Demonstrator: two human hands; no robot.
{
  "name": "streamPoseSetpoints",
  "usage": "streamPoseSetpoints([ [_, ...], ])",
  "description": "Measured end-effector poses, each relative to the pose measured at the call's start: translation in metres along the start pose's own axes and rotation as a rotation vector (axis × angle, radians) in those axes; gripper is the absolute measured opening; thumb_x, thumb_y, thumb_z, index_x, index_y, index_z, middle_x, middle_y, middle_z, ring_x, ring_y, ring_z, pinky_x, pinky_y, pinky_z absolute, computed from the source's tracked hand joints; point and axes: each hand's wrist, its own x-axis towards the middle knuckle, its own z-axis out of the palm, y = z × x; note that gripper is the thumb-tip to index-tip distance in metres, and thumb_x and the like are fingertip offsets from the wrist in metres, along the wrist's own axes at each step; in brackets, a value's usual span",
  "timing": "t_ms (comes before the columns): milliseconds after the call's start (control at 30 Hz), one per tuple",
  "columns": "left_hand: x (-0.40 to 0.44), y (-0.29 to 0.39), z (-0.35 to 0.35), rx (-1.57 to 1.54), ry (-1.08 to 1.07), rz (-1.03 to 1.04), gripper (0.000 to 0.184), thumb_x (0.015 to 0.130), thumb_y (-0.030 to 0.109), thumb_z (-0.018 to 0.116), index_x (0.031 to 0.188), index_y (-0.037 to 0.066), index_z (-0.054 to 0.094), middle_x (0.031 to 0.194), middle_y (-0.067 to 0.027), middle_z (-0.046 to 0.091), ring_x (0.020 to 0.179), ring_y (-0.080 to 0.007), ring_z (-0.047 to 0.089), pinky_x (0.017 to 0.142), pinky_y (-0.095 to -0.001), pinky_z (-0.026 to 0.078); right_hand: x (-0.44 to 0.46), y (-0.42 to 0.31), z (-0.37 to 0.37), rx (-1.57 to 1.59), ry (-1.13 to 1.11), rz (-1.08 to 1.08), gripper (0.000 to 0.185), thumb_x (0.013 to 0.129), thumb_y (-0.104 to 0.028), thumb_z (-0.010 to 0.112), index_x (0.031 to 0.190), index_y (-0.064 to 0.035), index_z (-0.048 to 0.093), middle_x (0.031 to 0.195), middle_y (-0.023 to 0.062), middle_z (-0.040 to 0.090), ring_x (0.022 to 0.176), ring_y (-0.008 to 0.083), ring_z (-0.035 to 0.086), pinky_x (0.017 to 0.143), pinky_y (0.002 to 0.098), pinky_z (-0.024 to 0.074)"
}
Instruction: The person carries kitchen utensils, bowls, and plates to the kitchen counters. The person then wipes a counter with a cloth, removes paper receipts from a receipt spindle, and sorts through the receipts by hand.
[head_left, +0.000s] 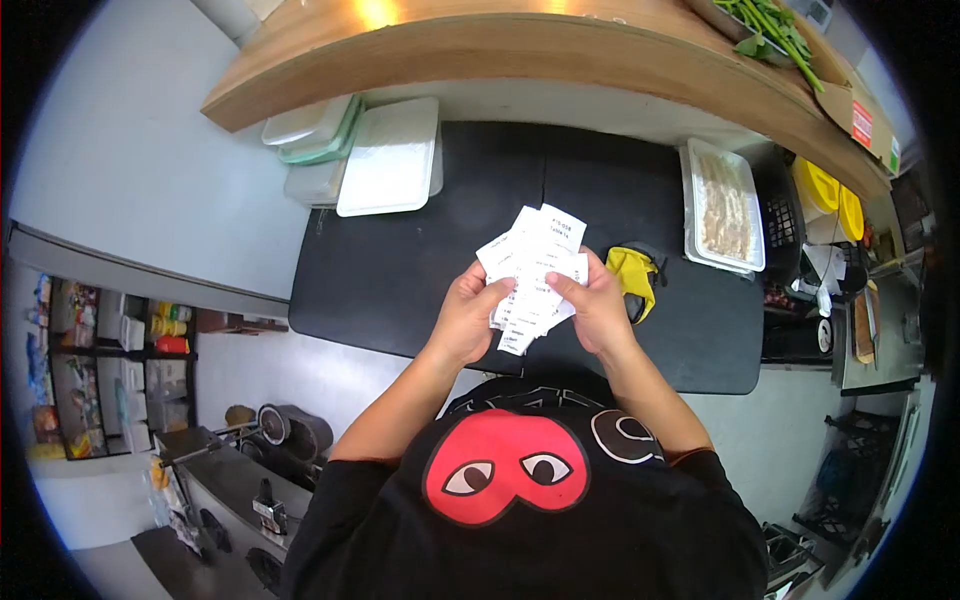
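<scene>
Several white printed paper slips (535, 275), fanned out and overlapping, are held above the black table (400, 290). My left hand (470, 308) grips them at their left side, its thumb on top. On the other side my right hand (597, 305) pinches the slips, also with the thumb across the print. The fingers of both hands are partly hidden behind the paper. A yellow and black pouch (632, 282) lies on the table just right of my right hand.
White lidded containers (390, 160) stand at the back left, and a clear-covered tray (722, 205) at the back right. A wooden shelf (500, 50) overhangs the table's far edge. Black crates (783, 225) and yellow-lidded tubs (818, 188) are at the right.
</scene>
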Motion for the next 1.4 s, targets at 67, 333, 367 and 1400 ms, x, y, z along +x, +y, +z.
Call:
streamPoseSetpoints([
  [67, 0.000, -0.005, 0.005, -0.085, 0.058, -0.042, 0.032, 0.085, 0.003, 0.055, 0.115, 0.000, 0.048, 0.107, -0.0105, 0.058, 0.096, -0.0157, 0.058, 0.084, -0.0307, 0.048, 0.002, 0.009, -0.005, -0.017, 0.011, -0.012, 0.031, 0.079, -0.002, 0.064, 0.107, -0.0020, 0.050, 0.099, 0.0066, 0.060, 0.088, 0.0125, 0.058, 0.079, 0.0271, 0.0466],
  [333, -0.007, -0.027, -0.008, 0.166, 0.268, 0.058, 0.038, 0.079, -0.005, 0.057, 0.114, 0.001, 0.047, 0.106, -0.0104, 0.059, 0.093, -0.0161, 0.059, 0.080, -0.0295, 0.049, 0.014, 0.038, -0.017, 0.097, -0.060, 0.235, 0.031, 0.080, -0.007, 0.063, 0.107, 0.0014, 0.051, 0.098, 0.0094, 0.060, 0.088, 0.0152, 0.059, 0.077, 0.0299, 0.0479],
  [367, -0.011, -0.026, -0.012, 0.148, 0.287, 0.061, 0.038, 0.079, -0.005, 0.057, 0.114, 0.001, 0.047, 0.105, -0.0103, 0.059, 0.093, -0.0161, 0.060, 0.080, -0.0295, 0.049, 0.015, 0.037, -0.013, 0.114, -0.092, 0.310, 0.032, 0.080, -0.008, 0.063, 0.108, 0.0019, 0.051, 0.099, 0.0102, 0.060, 0.089, 0.0163, 0.059, 0.077, 0.0308, 0.0481],
  [1400, -0.369, 0.107, -0.357, 1.221, 1.489, 0.558, 0.060, 0.089, 0.044, 0.037, 0.135, 0.007, 0.029, 0.141, -0.0197, 0.022, 0.132, -0.0402, 0.014, 0.098, -0.0632, 0.001, -0.082, 0.386, 0.417, -0.465, -0.967, 0.842, 0.023, 0.081, -0.011, 0.062, 0.102, -0.0014, 0.060, 0.090, 0.0038, 0.062, 0.079, 0.0107, 0.057, 0.070, 0.0237, 0.0456],
])
